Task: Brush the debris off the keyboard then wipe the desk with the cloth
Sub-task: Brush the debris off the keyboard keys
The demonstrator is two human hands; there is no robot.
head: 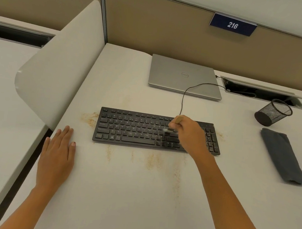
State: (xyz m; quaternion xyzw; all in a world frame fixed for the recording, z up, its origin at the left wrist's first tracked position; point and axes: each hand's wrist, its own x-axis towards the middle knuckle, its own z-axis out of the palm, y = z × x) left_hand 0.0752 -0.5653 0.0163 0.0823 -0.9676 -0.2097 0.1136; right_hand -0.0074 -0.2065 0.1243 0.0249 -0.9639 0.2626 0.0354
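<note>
"Keyboard, the flat black one [145, 130], lies across the middle of the white desk [123, 193], parallel to its near edge. What worries you from here?"

"The right hand [190, 133] is pinching a small wooden-handled brush [178, 119], bristles down on the keys at the right of the letter block. Sandy crumbs [91, 119] lie on the desk off the keyboard's left end and in streaks toward the near edge. A hard flick could send more over that edge, where the cloth won't reach them."

"And the keyboard itself?"

"Nothing steadies it. The left hand [58, 149] lies palm down near the desk's left edge, fingers straight and close together, well apart from the keyboard. A firm stroke could skid it, or tug its thin black cable [182, 102], which runs toward the closed silver laptop [183, 77] at the far edge."

"Anything else?"

"Pale specks seem to sit on the number pad at the right end. Sweeping sideways may push grit under the keys rather than off. Crumbs flicked rightward would land near the folded dark grey cloth [283, 155] by the right edge, dirtying it before the wipe. A black mesh pen cup [273, 112] stands beyond the cloth, and a wide wipe could knock it."
</note>
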